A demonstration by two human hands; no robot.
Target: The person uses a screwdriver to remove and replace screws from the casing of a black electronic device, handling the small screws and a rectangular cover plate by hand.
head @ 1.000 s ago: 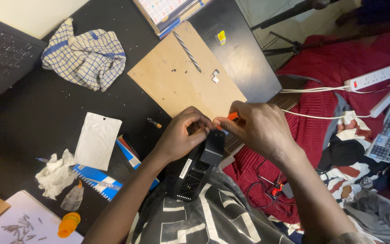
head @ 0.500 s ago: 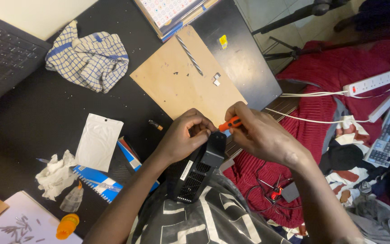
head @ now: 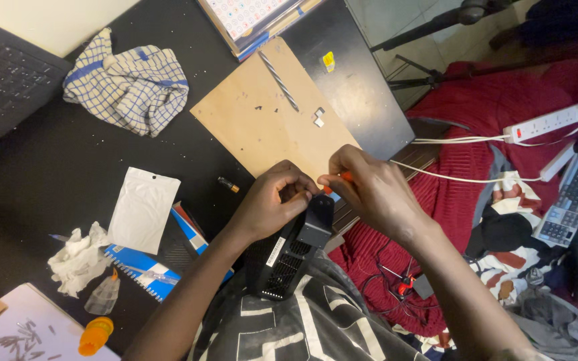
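At the frame's centre, the left hand [head: 272,207] grips the top of a black vented plastic box [head: 292,251] propped against the counter [head: 28,180] edge, while the right hand [head: 369,190] pinches an orange-handled screwdriver [head: 344,178] at it. The casing appears closed, so the work looks unfinished.

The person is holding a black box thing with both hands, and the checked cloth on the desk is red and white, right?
Not quite. The head view shows the checked cloth is blue and white, not red. Both the left hand and right hand do meet at the black box-shaped device.
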